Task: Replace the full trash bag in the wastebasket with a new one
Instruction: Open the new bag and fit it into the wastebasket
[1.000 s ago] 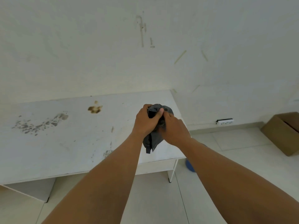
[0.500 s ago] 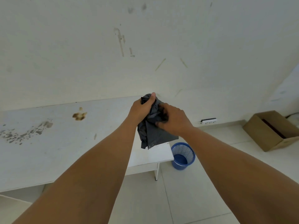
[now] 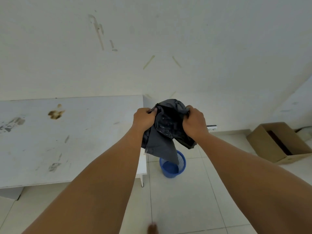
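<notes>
My left hand [image 3: 143, 118] was curled tight, fingers pinching the left edge of the dark trash bag [image 3: 166, 130]. My right hand [image 3: 194, 121] gripped the opposite edge the same way, and the crumpled bag hung between them in the air. The stained white tabletop [image 3: 67, 141] lay to the left. Below the bag stood the blue wastebasket [image 3: 173, 168] on the tiled floor [image 3: 185, 200], its inside partly hidden. A cardboard box [image 3: 276, 142] sat open at far right; contents unclear.
</notes>
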Action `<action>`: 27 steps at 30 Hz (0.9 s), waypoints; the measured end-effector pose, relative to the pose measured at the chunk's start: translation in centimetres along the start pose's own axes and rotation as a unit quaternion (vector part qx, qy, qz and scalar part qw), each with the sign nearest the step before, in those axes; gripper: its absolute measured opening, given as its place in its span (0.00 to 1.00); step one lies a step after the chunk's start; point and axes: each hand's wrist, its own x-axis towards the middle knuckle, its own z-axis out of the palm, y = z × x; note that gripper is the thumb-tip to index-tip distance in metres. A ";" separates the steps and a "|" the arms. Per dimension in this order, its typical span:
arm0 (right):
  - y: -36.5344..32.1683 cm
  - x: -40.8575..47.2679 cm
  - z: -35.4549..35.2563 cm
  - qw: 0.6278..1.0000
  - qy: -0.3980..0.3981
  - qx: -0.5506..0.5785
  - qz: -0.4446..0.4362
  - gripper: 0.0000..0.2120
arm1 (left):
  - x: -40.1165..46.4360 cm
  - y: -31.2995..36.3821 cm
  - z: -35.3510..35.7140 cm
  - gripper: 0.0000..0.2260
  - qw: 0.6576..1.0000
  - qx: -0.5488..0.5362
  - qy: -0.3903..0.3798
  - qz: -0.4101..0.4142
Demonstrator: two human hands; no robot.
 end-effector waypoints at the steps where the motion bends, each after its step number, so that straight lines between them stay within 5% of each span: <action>1: 1.0 0.8 -0.1 1.000 0.005 0.007 0.004 0.09 | 0.9 0.0 0.8 0.17 1.000 0.017 0.000 0.000; 11: 9.4 8.1 0.1 0.996 0.008 0.023 0.089 0.17 | 9.4 1.3 10.9 0.23 0.997 0.054 -0.002 -0.057; 17: 13.7 11.6 1.1 0.984 -0.021 0.119 0.131 0.22 | 10.0 3.2 17.0 0.09 0.981 0.098 0.167 0.030; 22: 16.6 14.2 2.8 0.955 -0.105 0.208 0.181 0.22 | 12.3 2.4 21.5 0.19 0.991 0.123 0.021 0.043; 27: 19.6 16.4 5.6 0.882 -0.203 0.313 0.286 0.12 | 14.8 -2.2 24.5 0.31 0.987 0.152 -0.055 0.023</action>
